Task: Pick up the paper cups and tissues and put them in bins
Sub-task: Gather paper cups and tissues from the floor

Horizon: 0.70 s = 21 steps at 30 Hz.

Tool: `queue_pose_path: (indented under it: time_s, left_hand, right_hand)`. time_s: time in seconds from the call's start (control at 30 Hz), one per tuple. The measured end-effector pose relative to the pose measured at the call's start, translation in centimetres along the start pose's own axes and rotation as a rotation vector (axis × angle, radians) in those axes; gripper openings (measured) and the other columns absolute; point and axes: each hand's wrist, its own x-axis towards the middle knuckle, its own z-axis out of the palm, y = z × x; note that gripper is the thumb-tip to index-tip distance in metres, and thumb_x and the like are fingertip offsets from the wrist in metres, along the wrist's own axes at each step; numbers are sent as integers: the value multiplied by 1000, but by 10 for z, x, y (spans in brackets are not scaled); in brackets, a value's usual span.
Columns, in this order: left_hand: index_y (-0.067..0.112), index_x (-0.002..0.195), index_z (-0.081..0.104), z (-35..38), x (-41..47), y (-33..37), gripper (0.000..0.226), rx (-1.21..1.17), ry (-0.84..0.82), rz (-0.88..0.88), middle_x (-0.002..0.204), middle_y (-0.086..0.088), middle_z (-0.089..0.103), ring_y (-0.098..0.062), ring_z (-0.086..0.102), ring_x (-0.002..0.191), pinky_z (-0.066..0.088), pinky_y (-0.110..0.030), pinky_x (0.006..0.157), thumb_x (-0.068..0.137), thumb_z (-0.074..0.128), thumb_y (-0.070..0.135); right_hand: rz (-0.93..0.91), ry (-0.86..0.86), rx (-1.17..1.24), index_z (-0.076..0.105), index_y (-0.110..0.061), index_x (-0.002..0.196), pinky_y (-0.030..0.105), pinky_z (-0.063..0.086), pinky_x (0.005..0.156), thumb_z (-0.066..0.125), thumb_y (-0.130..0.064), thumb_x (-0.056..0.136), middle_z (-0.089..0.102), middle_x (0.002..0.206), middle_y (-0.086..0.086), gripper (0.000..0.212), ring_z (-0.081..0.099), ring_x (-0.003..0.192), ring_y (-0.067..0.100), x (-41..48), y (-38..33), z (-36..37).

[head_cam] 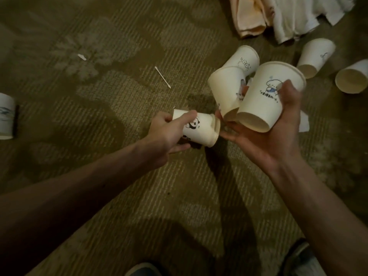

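My left hand (pixel 169 134) grips a white paper cup with a panda print (pixel 201 128), held sideways with its rim toward the right. My right hand (pixel 274 134) holds two white paper cups together: a large one with a blue drawing (pixel 264 96) and a second one (pixel 225 90) to its left. Three more paper cups lie on the carpet beyond: one behind my right hand (pixel 244 57), one at the right (pixel 316 56) and one at the right edge (pixel 352 78). A white tissue (pixel 304 122) peeks out from behind my right hand.
Peach and white cloths (pixel 278 14) lie heaped at the top right. A cotton swab (pixel 162 77) and a small white scrap (pixel 82 57) lie on the brown carpet. Another cup (pixel 7 116) sits at the left edge. My shoes show at the bottom (pixel 298 257).
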Motion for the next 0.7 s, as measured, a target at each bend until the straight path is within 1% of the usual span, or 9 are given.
queue_pose_path:
  time_s: [0.1, 0.27, 0.37, 0.4, 0.47, 0.53, 0.6, 0.67, 0.7]
  left_hand:
    - [17, 101, 54, 1, -2, -3, 39, 49, 9, 51, 103, -5, 68, -19, 68, 90, 59, -31, 56, 79, 78, 40]
    - [17, 100, 55, -5, 3, 5, 46, 130, 61, 128, 97, -4, 68, -18, 71, 82, 58, -31, 55, 76, 79, 46]
    - [12, 102, 53, -13, 9, 21, 47, 172, 153, 197, 90, -8, 67, -14, 71, 57, 51, -25, 42, 79, 77, 45]
    - [13, 98, 51, -15, 10, 25, 45, 201, 199, 240, 86, -7, 66, -10, 68, 49, 47, -22, 37, 79, 77, 44]
    - [14, 93, 48, -13, 12, 32, 42, 256, 229, 340, 82, -5, 64, -3, 63, 42, 41, -17, 32, 81, 76, 42]
    - [15, 93, 48, -3, 12, 40, 41, 325, 155, 422, 84, -2, 62, 5, 62, 47, 41, -15, 33, 81, 76, 43]
    - [20, 95, 50, 16, 12, 51, 43, 430, 14, 469, 89, 1, 64, 5, 64, 58, 44, -13, 40, 78, 75, 50]
    - [26, 93, 51, 41, 10, 62, 42, 507, -130, 480, 95, 3, 66, -1, 67, 70, 47, -18, 47, 76, 74, 55]
    - [28, 94, 51, 55, 7, 67, 41, 539, -202, 493, 96, 5, 68, -3, 67, 73, 49, -20, 49, 75, 74, 57]
  right_hand:
    - [-3, -1, -85, 60, -12, 122, 58, 46, 97, 74, -54, 59, 66, 118, 14, 77, 56, 122, 37, 3, -3, -6]
    - [-17, 34, -234, 63, -20, 117, 53, 44, 103, 64, -50, 69, 71, 113, 5, 57, 61, 117, 27, 6, -5, -17]
    - [-5, 109, -310, 61, -24, 121, 48, 52, 91, 62, -51, 71, 74, 107, 0, 57, 67, 107, 20, 4, -15, -31]
    - [0, 138, -357, 64, -27, 118, 49, 50, 92, 60, -53, 72, 74, 105, -2, 53, 68, 106, 20, 3, -19, -34]
    - [-12, 183, -457, 73, -36, 101, 54, 42, 101, 55, -57, 73, 75, 101, -6, 39, 67, 103, 18, -1, -27, -38]
    - [-35, 201, -483, 76, -38, 94, 54, 37, 105, 55, -58, 73, 75, 100, -6, 35, 65, 106, 21, -8, -35, -38]
    - [-60, 225, -434, 71, -30, 108, 51, 39, 103, 57, -57, 73, 74, 104, -1, 47, 63, 109, 25, -18, -43, -38]
    - [-91, 241, -359, 62, -21, 123, 54, 43, 100, 61, -57, 71, 71, 115, 5, 63, 62, 116, 30, -32, -54, -39]
    - [-104, 232, -333, 61, -19, 124, 55, 45, 98, 63, -58, 68, 69, 119, 8, 69, 61, 118, 33, -43, -61, -39]
